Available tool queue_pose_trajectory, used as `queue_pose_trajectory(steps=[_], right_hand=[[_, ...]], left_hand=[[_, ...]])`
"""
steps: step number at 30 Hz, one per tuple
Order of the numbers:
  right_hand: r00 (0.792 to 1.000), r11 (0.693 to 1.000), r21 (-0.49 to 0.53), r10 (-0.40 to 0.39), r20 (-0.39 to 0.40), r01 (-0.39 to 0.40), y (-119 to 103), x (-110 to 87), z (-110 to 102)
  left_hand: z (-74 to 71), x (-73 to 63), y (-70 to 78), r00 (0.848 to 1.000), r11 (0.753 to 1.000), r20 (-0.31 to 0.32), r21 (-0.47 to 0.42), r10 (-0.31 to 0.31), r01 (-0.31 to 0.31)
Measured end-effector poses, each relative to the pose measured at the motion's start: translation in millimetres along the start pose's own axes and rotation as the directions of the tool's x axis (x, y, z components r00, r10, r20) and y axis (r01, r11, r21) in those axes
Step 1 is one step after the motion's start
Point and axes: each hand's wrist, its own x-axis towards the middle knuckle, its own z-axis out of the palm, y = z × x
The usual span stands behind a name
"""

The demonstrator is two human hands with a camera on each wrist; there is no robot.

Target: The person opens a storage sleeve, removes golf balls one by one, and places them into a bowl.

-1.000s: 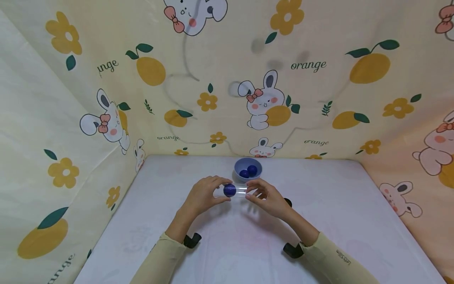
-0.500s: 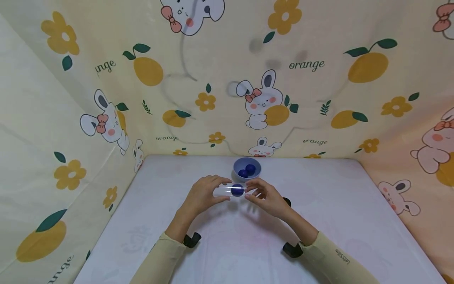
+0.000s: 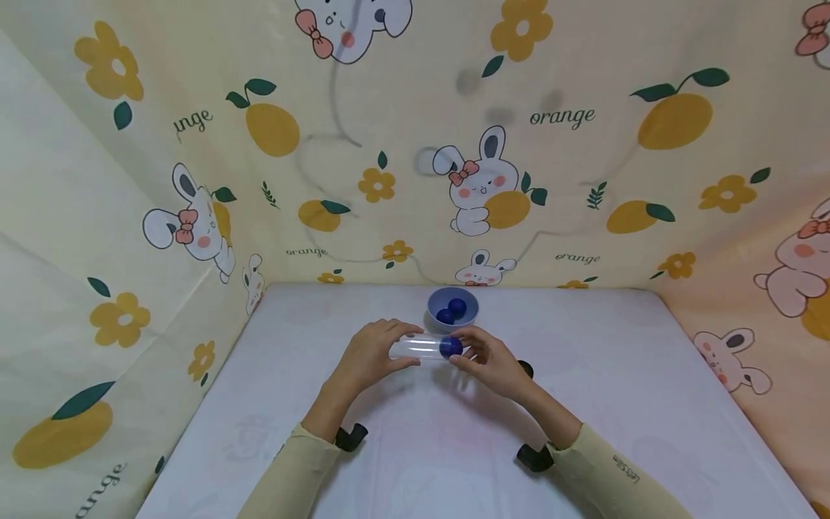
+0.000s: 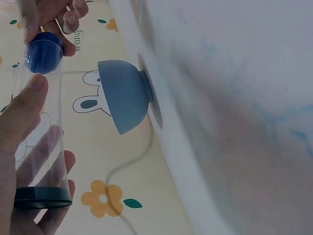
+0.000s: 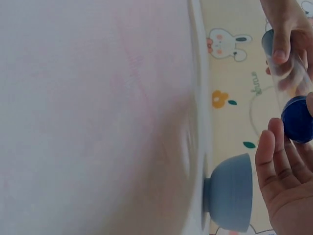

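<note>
My left hand (image 3: 369, 357) grips a clear tube (image 3: 418, 349), held sideways above the table, thumb on one side and fingers on the other. A dark green or black base (image 4: 43, 197) closes the tube's left end, as the left wrist view shows. At the opposite mouth sits a blue ball (image 3: 450, 347), partly outside the rim. My right hand (image 3: 491, 364) pinches this ball between thumb and fingers; its other fingers are spread loosely beside it in the right wrist view. Just behind the tube, a light blue bowl (image 4: 124, 95) contains two more blue balls (image 3: 457, 308).
A white cloth covers the table (image 3: 415, 447). Behind it and at both sides hangs a curtain (image 3: 402, 108) printed with rabbits and oranges. Dark wrist mounts (image 3: 535, 458) stick out from under both sleeves.
The blue ball has moved rightward along the tube, from near the left fingertips to the mouth, where the right fingers now hold it. Both hands have stayed nearly in place.
</note>
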Motion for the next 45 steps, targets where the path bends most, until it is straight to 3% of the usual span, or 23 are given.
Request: queue_pose_trajectory(steps=[10,16,23,33,45], right_hand=[[0.995,0.996,-0.088,0.009,-0.097,-0.018,4,13.5,-21],[0.992,0.984,-0.178,-0.015,-0.125,-0.008,13,27.8,-36],[0.989,0.970,-0.237,0.016,-0.145,-0.051,19,41.8,-44],[0.989,0.942,-0.329,0.025,-0.143,-0.071,27,59.1,-46],[0.994,0.904,-0.421,0.034,-0.108,-0.076,31,66.8,-46]], left_hand=[[3.8,-2.5,-3.3,0.995,0.994,0.035,-0.052,-0.089,0.091],[6.7,-3.5,-4.2,0.997,0.996,0.014,-0.061,-0.070,0.070],[7.6,-3.6,-2.9,0.998,0.997,0.000,-0.048,-0.060,0.060],[8.5,-3.1,-2.6,0.998,0.997,0.015,-0.037,-0.067,0.068],[11.2,-2.5,-2.0,0.998,0.998,0.008,-0.014,-0.059,0.059]])
